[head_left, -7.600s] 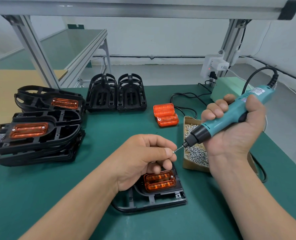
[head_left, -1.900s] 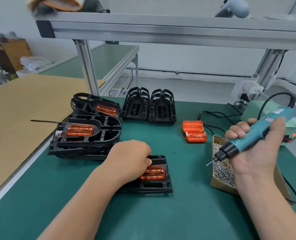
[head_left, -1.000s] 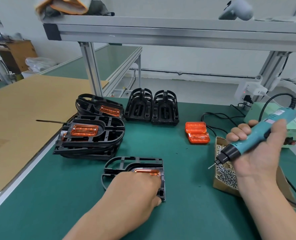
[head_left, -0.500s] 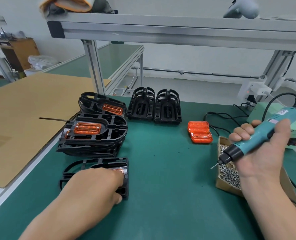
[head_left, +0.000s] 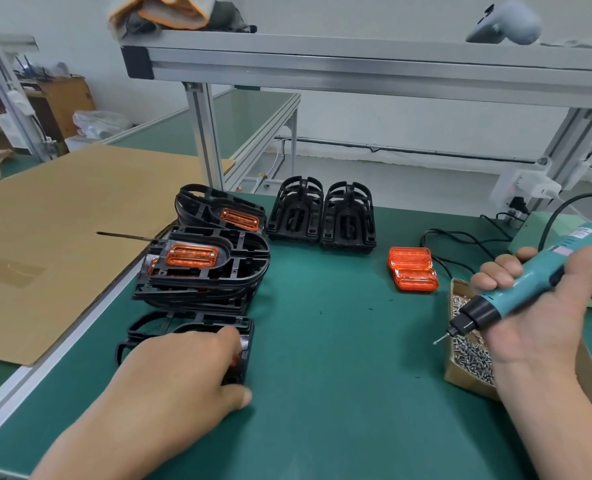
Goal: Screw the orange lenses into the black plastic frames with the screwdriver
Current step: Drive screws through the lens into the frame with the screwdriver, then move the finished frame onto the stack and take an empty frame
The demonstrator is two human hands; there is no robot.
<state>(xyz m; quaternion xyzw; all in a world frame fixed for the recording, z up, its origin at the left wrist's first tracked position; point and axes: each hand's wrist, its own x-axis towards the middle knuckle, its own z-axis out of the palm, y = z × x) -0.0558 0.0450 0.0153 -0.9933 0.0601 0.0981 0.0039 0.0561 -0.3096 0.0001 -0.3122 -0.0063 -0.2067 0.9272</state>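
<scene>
My left hand (head_left: 183, 368) lies over a black plastic frame (head_left: 218, 322) flat on the green mat, fingers across its top and thumb at its near right corner, gripping it. The orange lens in that frame is almost wholly hidden under my fingers. The frame sits just in front of a stack of frames with lenses fitted (head_left: 204, 271). My right hand (head_left: 544, 327) grips the teal electric screwdriver (head_left: 530, 292), held in the air with its bit pointing down-left over the screw box (head_left: 471, 351). Two loose orange lenses (head_left: 414, 268) lie mid-table.
Two empty black frames (head_left: 322, 216) stand at the back. A cardboard sheet (head_left: 62, 237) covers the bench to the left, past the table's metal edge. An aluminium post (head_left: 204, 140) rises behind the stack. The screwdriver's cable runs to a green power unit (head_left: 537, 230) at the right.
My left hand has slid the frame from the table's middle leftward to just in front of the stack. My right hand has kept the screwdriver over the screw box.
</scene>
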